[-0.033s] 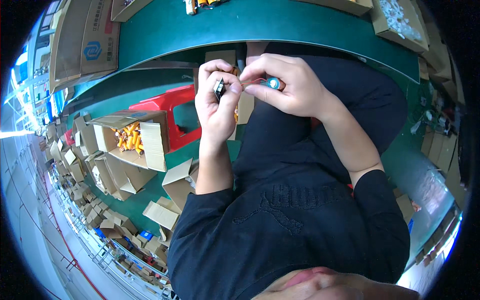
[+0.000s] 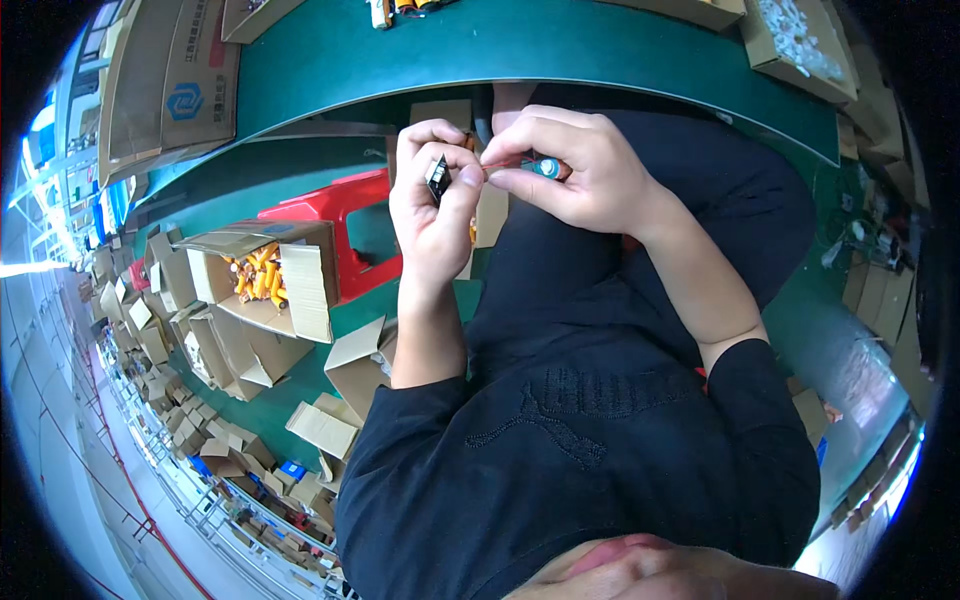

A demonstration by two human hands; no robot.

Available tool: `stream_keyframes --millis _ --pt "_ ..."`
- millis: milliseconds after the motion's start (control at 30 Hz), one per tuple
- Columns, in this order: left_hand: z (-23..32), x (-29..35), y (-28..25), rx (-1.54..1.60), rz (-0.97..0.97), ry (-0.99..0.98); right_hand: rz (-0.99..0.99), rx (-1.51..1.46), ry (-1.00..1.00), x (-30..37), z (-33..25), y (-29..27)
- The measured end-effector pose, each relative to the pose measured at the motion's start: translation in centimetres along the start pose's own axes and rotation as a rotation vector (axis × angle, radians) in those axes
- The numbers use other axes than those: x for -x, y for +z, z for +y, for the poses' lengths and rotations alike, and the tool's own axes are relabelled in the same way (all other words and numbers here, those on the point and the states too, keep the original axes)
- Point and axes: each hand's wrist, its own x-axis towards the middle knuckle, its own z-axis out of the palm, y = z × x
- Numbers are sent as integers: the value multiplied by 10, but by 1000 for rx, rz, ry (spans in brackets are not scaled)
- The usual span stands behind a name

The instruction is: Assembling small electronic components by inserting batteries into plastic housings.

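My left hand point(image 2: 428, 215) is closed around a small flat black piece with pale marks, perhaps a circuit board point(image 2: 438, 177); it sticks out between thumb and curled fingers. Opposite it, my right hand point(image 2: 590, 170) is closed, with thumb and forefinger pinching thin red wires point(image 2: 512, 163). In the curl of the same hand sits a small teal cylindrical battery cell point(image 2: 547, 168), its pale round end showing and the rest hidden by fingers. The wires run between the cell and my left fingertips, where their ends are hidden. Both hands are above my lap, close together.
Beyond my hands curves the edge of a green worktable point(image 2: 480, 60). A red stool point(image 2: 350, 215) and an open carton point(image 2: 310, 285) with orange cylindrical cells point(image 2: 262, 275) stand at left. A box of small white parts point(image 2: 795, 40) sits at the far right of the table.
My right hand and the teal battery cell have shifted very slightly, and the wires by its fingertips show less. The left hand holds nearly the same place.
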Motion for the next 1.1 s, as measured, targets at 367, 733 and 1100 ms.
stream_keyframes --millis 367,733,1100 --pt "-3 2 8 363 -56 79 120 -284 122 3 -1 -9" --pt "-8 8 21 134 -53 192 78 -881 333 4 4 -12" --pt "-11 8 23 122 -20 177 50 -1129 404 4 5 -9"
